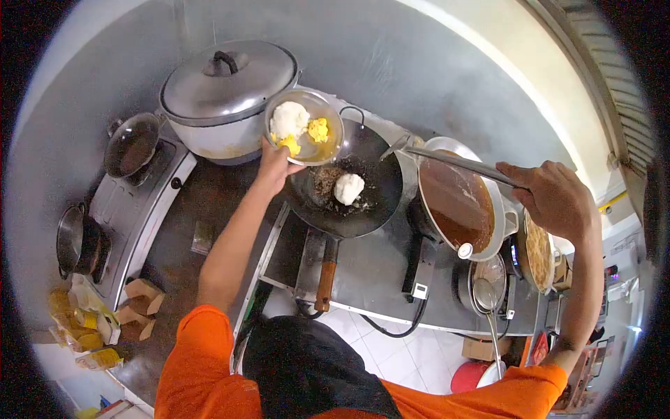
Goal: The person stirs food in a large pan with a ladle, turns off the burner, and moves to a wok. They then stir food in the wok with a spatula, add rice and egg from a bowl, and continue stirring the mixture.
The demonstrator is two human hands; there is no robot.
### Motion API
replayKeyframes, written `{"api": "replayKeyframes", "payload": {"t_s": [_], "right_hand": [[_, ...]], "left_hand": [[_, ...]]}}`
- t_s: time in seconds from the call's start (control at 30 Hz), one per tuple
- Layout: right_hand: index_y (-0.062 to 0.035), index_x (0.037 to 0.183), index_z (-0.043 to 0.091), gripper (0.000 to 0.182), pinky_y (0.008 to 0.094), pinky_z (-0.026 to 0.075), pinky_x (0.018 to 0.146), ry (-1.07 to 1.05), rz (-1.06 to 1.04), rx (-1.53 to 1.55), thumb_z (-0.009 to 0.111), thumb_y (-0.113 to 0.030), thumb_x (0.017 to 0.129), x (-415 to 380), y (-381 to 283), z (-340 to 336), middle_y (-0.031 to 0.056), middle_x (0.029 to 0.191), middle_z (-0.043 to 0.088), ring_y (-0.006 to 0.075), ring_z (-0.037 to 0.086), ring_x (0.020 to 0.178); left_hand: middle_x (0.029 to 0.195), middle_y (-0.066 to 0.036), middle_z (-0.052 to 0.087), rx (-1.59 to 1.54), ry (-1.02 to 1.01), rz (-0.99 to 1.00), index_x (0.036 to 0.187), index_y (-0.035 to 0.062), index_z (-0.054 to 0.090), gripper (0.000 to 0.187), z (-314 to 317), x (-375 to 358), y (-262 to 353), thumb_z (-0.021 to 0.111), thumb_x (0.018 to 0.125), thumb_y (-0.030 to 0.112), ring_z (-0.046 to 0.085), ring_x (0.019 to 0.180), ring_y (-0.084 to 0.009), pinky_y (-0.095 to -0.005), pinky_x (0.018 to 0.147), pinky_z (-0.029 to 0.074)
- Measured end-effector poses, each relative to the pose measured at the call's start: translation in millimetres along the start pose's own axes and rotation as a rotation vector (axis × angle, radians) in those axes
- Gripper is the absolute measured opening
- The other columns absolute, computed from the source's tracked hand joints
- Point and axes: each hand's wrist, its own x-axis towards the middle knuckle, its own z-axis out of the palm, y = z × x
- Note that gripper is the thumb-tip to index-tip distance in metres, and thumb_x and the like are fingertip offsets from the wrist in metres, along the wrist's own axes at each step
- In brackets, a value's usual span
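Note:
My left hand (274, 167) grips a small metal bowl (335, 140) and holds it tilted above the wok's left edge. In the bowl are a white lump of what looks like rice (289, 120) and yellow pieces resembling scrambled egg (318, 130). Below, a dark wok (384, 192) with a wooden handle (325, 285) contains another white lump (349, 188) beside brown crumbly bits (326, 180). My right hand (555, 195) is closed around the handle of a metal spatula (460, 163), whose head hangs over the wok's right rim.
A large lidded pot (227, 91) stands behind on the left. Right of the wok is a pot of brown liquid (457, 202), with a ladle (485, 293) in a smaller pan nearby. Farther left, a stove (132, 202) bears two small pans. Yellow packets (73, 325) lie at lower left.

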Motion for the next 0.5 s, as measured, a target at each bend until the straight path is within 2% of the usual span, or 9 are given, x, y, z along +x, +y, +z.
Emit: {"api": "replayKeyframes", "payload": {"t_s": [0.13,0.2,0.23,0.3,0.33,0.37,0.43,0.47,0.5], "right_hand": [[-0.0121,0.108,0.061,0.025,0.0450,0.051,0.066,-0.115,0.048,0.058,0.055,-0.016,0.084,6,-7,13,0.0160,0.076,0.065,0.0352,0.064,0.072],[-0.0079,0.113,0.061,0.029,0.0476,0.046,0.070,-0.121,0.014,0.139,0.057,-0.016,0.085,11,-9,36,0.0218,0.073,0.062,0.0388,0.060,0.073],[-0.0079,0.113,0.061,0.029,0.0476,0.046,0.070,-0.122,0.005,0.135,0.057,-0.016,0.085,13,-6,54,0.0218,0.073,0.062,0.0388,0.060,0.073],[-0.0041,0.104,0.061,0.025,0.0495,0.045,0.069,-0.132,-0.036,0.088,0.055,-0.021,0.087,17,-1,90,0.0234,0.075,0.061,0.0405,0.060,0.075],[-0.0013,0.096,0.060,0.026,0.0497,0.045,0.069,-0.132,0.033,0.217,0.052,-0.025,0.089,19,-6,97,0.0236,0.079,0.061,0.0416,0.060,0.077],[-0.0013,0.096,0.060,0.026,0.0497,0.045,0.069,-0.134,0.028,0.211,0.052,-0.025,0.089,23,-7,104,0.0236,0.079,0.061,0.0416,0.060,0.077],[0.0002,0.092,0.059,0.028,0.0467,0.047,0.067,-0.236,-0.029,0.412,0.052,-0.027,0.090,27,-1,120,0.0216,0.078,0.061,0.0403,0.059,0.073],[0.0016,0.095,0.058,0.033,0.0432,0.047,0.064,-0.276,-0.213,0.401,0.050,-0.031,0.092,30,4,130,0.0205,0.075,0.060,0.0387,0.057,0.068],[0.0016,0.095,0.058,0.033,0.0432,0.047,0.064,-0.283,-0.207,0.394,0.050,-0.031,0.092,32,4,146,0.0205,0.075,0.060,0.0387,0.057,0.068]], "left_hand": [[0.141,-0.015,0.028,-0.117,-0.026,0.031,0.144,0.0185,0.008,0.072,-35,-55,46,0.042,0.084,-0.003,0.044,0.123,-0.0318,-0.0521,0.087,0.053],[0.141,-0.013,0.030,-0.146,0.017,0.046,0.144,0.0160,0.011,0.071,-65,-97,55,0.043,0.083,-0.003,0.044,0.123,-0.0307,-0.0500,0.089,0.053],[0.140,-0.013,0.031,-0.156,0.052,0.025,0.144,0.0146,0.013,0.070,-81,-119,56,0.043,0.083,-0.003,0.044,0.122,-0.0304,-0.0492,0.089,0.052],[0.139,-0.013,0.033,-0.134,0.203,0.003,0.143,0.0123,0.017,0.067,-108,-172,50,0.043,0.084,-0.003,0.044,0.122,-0.0293,-0.0480,0.089,0.052],[0.138,-0.013,0.035,-0.153,0.282,-0.005,0.142,0.0113,0.021,0.064,-118,-200,44,0.043,0.084,-0.002,0.045,0.122,-0.0289,-0.0481,0.088,0.052],[0.136,-0.013,0.038,-0.172,0.361,-0.015,0.141,0.0103,0.024,0.061,-129,-226,35,0.044,0.084,-0.002,0.046,0.121,-0.0286,-0.0482,0.088,0.052],[0.133,-0.012,0.042,-0.202,0.497,-0.063,0.138,0.0094,0.029,0.058,-148,-270,17,0.046,0.084,0.000,0.050,0.118,-0.0285,-0.0486,0.087,0.052],[0.132,-0.012,0.043,-0.240,0.501,-0.070,0.138,0.0097,0.030,0.057,-164,-289,2,0.046,0.083,0.000,0.051,0.116,-0.0287,-0.0485,0.086,0.053],[0.132,-0.011,0.044,-0.279,0.503,-0.080,0.137,0.0100,0.031,0.057,-181,-307,-17,0.047,0.083,0.000,0.053,0.114,-0.0289,-0.0484,0.086,0.053]]}}
